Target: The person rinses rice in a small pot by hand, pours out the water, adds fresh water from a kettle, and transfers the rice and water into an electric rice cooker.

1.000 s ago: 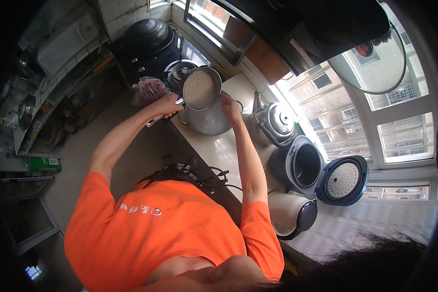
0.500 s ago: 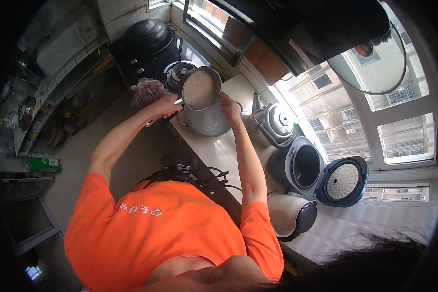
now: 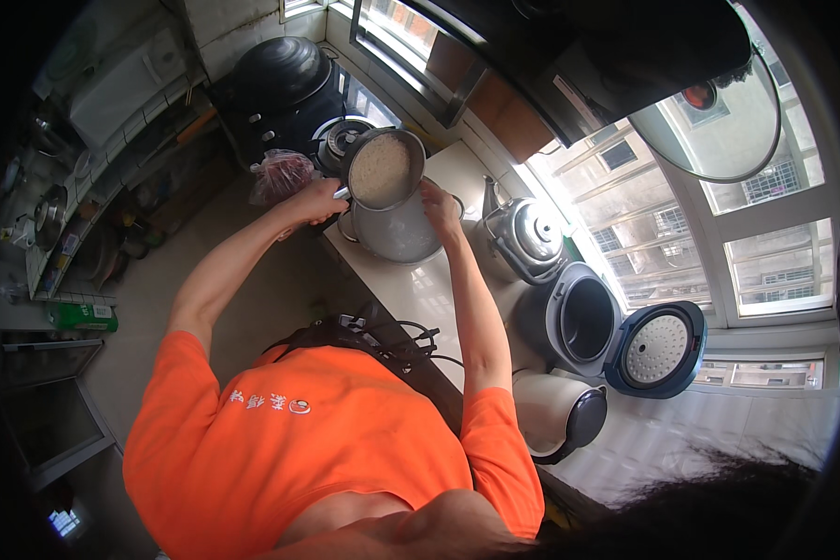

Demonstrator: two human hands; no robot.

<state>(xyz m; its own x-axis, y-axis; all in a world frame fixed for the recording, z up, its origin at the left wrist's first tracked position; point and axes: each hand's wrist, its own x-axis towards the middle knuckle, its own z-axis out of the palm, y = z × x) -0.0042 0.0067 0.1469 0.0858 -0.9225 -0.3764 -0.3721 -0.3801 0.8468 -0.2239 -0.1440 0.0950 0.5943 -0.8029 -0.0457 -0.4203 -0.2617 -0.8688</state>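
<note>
A grey saucepan (image 3: 417, 166) is held up, with white rice (image 3: 380, 173) in it. My left hand (image 3: 317, 201) is closed round its handle on the left. At the opposite side, my right hand (image 3: 441, 203) grips the saucepan's rim. Directly beneath stands a wider grey pot (image 3: 394, 250) with two side handles, on the pale counter (image 3: 424, 299). The saucepan covers its far part, and I cannot make out what the pot holds. Beyond the saucepan is a gas burner (image 3: 343, 138). A clear plastic bag with something reddish (image 3: 284, 177) lies left of the saucepan.
On the right stand a steel kettle (image 3: 535, 229), a rice cooker (image 3: 569, 317) with its lid (image 3: 658, 347) raised, and a white electric appliance (image 3: 551, 413). A black wok (image 3: 280, 70) sits at the back left. Shelves (image 3: 112, 177) line the left side.
Almost nothing differs. The saucepan and both hands stay nearly in place, with only a very slight shift of the left hand at the handle.
</note>
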